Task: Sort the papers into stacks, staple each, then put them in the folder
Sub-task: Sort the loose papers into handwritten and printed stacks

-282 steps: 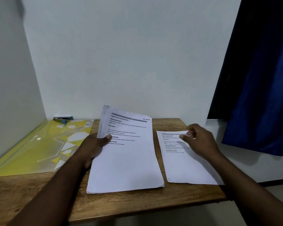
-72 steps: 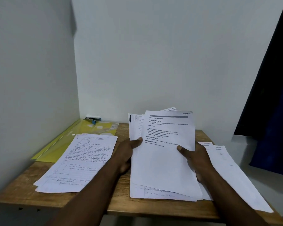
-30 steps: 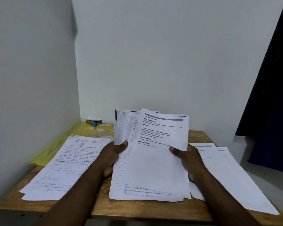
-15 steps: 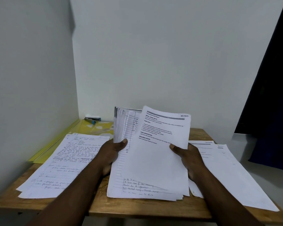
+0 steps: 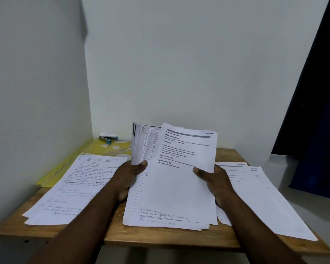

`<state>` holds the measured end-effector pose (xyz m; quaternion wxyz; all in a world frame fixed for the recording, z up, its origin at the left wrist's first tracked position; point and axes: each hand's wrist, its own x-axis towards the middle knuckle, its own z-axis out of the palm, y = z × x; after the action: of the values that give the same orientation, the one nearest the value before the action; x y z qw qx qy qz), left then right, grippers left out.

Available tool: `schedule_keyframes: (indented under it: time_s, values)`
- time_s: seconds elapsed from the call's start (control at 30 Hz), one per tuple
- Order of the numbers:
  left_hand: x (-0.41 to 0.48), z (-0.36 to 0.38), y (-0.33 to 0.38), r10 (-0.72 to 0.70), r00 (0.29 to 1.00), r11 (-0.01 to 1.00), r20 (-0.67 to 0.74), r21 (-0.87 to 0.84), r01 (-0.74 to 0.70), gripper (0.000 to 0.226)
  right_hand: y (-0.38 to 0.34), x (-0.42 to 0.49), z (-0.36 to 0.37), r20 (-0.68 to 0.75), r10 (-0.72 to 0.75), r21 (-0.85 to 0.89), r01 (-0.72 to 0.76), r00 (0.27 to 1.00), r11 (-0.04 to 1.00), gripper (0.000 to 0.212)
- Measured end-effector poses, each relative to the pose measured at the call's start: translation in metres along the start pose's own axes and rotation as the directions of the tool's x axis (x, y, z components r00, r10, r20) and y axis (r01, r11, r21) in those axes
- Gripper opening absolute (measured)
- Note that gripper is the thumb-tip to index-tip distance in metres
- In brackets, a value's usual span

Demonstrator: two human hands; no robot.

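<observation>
Over the wooden bench (image 5: 160, 237), left hand (image 5: 127, 179) grips a fanned white paper bundle (image 5: 151, 149); right hand (image 5: 216, 181) pinches its printed top sheet (image 5: 179, 184).

A mixed bundle of papers (image 5: 171, 197) leans up from the near edge of the table (image 5: 160, 238), the left hand (image 5: 128, 178) gripping its left side and the right hand (image 5: 215, 181) pinching its printed top sheet (image 5: 187, 155). A handwritten stack (image 5: 74, 187) lies flat by the left edge, a printed stack (image 5: 259, 197) along the right. The yellow folder (image 5: 101, 149) lies in the far left corner, the blue stapler (image 5: 108, 139) at its far end.
</observation>
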<state>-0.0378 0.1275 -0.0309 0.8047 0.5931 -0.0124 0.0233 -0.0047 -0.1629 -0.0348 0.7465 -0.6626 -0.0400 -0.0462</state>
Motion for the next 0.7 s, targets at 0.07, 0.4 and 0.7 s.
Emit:
schedule_keyframes:
  time_s: [0.07,0.4,0.7]
  values:
    - [-0.0009,-0.0002,0.0002,0.001,1.000,1.000,-0.018,-0.010,-0.001,0.083,0.0006,-0.0005,0.0009,0.002,0.004,-0.002,-0.004,1.000,1.000,0.034]
    - [0.0041,-0.0001,-0.0049,-0.035,0.999,0.999,-0.011,-0.012,0.035,0.047,0.0033,-0.0022,-0.0001,-0.012,-0.061,-0.047,0.061,0.998,0.997,0.029]
    - [0.0060,-0.0006,-0.0041,-0.033,0.999,0.999,-0.012,-0.002,0.033,0.042,0.0052,0.0016,0.0002,-0.024,-0.058,-0.083,0.055,0.998,0.995,0.034]
